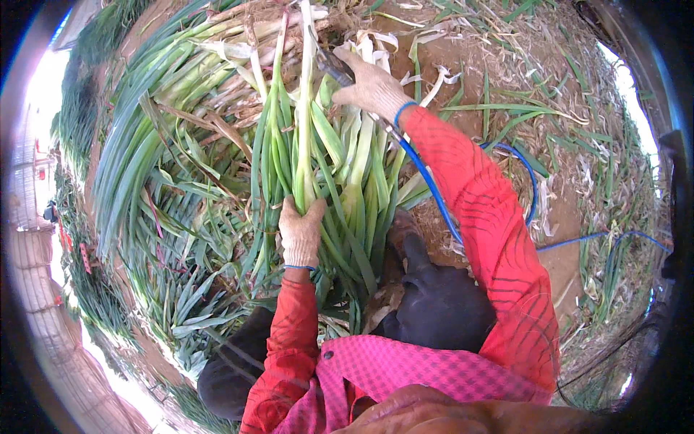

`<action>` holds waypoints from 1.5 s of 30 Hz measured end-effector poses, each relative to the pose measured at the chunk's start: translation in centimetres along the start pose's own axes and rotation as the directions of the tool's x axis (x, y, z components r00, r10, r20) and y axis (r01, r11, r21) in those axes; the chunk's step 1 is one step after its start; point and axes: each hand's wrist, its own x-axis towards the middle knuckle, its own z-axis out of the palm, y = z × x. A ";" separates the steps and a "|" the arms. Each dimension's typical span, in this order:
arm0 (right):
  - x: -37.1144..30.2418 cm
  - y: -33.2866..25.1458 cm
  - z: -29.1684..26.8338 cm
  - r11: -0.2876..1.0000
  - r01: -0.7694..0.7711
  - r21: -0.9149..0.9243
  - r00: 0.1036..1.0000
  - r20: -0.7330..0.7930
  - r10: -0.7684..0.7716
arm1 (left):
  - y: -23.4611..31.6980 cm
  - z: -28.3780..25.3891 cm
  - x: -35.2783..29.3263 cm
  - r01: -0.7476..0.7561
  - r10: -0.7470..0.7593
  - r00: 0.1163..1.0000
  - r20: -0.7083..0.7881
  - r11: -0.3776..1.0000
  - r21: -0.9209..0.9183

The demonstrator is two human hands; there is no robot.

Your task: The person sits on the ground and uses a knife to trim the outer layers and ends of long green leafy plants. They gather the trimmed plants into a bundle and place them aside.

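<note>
My left hand (pixel 300 233), in a pale knit glove, is closed around the green part of a leek (pixel 305 108). The leek's long white stem points away from me. At the far side, my right hand (pixel 370 88), gloved too, grips a dark air gun (pixel 335 68) held right beside that stem. A blue hose (pixel 426 177) runs from the gun back under my right forearm. More leeks (pixel 354 173) lie beneath and to the right of the held one, their leaves toward me. My right fingers are partly hidden around the gun.
A large heap of leeks (pixel 137 159) with long green leaves lies to the left. Loose leaves and pale peelings (pixel 535 108) litter the soil on the right, where the hose (pixel 614 235) trails off. My dark-covered knees (pixel 441 300) are close to the pile.
</note>
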 end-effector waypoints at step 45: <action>-8.7 -4.0 0.7 0.984 0.084 0.158 0.921 0.365 -0.137 | 5.4 -0.8 10.2 -0.034 0.271 0.950 -0.158 0.589 0.807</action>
